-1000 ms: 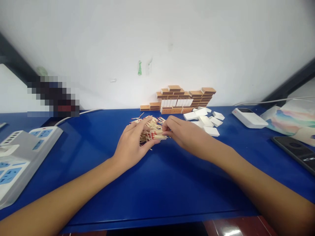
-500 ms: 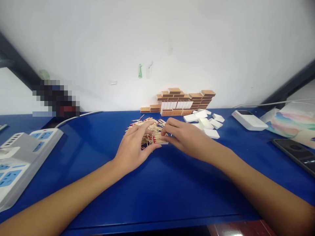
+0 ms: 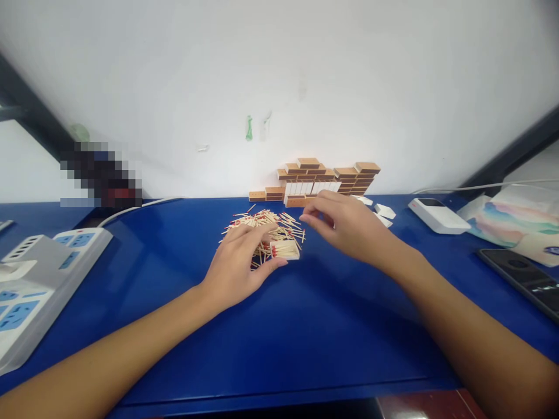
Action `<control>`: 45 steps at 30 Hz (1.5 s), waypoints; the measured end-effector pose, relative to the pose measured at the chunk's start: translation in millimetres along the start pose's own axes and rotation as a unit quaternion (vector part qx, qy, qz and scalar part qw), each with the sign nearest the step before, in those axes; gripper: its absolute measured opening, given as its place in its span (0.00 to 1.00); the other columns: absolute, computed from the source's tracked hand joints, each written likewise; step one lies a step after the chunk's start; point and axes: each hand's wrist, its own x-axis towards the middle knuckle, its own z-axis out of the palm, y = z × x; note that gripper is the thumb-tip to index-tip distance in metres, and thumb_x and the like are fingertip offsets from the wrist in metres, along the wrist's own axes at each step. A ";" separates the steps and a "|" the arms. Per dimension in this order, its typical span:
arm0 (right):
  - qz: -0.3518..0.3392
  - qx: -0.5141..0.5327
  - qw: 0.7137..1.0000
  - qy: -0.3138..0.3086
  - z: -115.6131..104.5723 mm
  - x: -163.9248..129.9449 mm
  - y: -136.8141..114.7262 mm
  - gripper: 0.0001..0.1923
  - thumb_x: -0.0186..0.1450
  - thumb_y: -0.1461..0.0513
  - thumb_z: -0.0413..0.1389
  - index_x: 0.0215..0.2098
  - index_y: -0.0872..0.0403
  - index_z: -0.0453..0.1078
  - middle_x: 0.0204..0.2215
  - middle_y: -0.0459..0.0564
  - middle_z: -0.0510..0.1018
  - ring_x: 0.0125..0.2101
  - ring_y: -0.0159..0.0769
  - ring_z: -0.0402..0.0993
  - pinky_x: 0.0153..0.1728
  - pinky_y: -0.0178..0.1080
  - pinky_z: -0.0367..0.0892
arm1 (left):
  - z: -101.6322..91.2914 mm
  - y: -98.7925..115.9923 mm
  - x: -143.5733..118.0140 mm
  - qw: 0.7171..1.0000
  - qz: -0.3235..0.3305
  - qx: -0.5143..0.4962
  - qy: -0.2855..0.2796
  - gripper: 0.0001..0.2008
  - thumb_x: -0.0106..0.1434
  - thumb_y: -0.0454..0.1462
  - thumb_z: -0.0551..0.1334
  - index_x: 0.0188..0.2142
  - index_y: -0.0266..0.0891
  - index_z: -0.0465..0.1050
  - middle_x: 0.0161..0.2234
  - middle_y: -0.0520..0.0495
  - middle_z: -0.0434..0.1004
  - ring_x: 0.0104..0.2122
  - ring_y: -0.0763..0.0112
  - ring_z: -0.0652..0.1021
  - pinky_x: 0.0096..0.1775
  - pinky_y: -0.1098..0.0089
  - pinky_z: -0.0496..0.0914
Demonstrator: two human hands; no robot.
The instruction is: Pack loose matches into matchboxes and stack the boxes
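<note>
A small white matchbox tray (image 3: 295, 255) with red-headed matches (image 3: 283, 249) inside rests low over the blue table. My left hand (image 3: 233, 259) grips its left end between the thumb at the near side and the fingers at the far side. Loose matches (image 3: 257, 219) lie heaped behind and beneath the tray, partly covered by that hand. To the upper right of the tray, my right hand (image 3: 349, 224) is raised with loosely curled fingers, thumb and forefinger slightly apart. Nothing shows in it.
Stacked brown matchboxes (image 3: 301, 171) stand against the wall, with white trays (image 3: 384, 210) partly behind my right hand. On the right are a white device (image 3: 441, 218) and a dark phone (image 3: 519, 279). A power strip (image 3: 82, 262) sits left.
My right hand has come off the matches in the tray and moved up and to the right. My left hand keeps its hold on the tray, now more visible.
</note>
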 end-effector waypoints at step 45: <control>0.075 0.069 0.975 -0.196 27.1 0.6 32.0 0.05 0.69 0.60 0.61 0.39 0.53 0.72 0.34 0.48 0.77 0.33 0.37 0.70 0.34 0.38 0.61 | 0.9 9.5 -2.8 0.986 0.090 -0.035 -0.136 0.16 0.69 0.47 0.68 0.49 0.40 0.79 0.41 0.44 0.83 0.46 0.56 0.79 0.50 0.55 0.74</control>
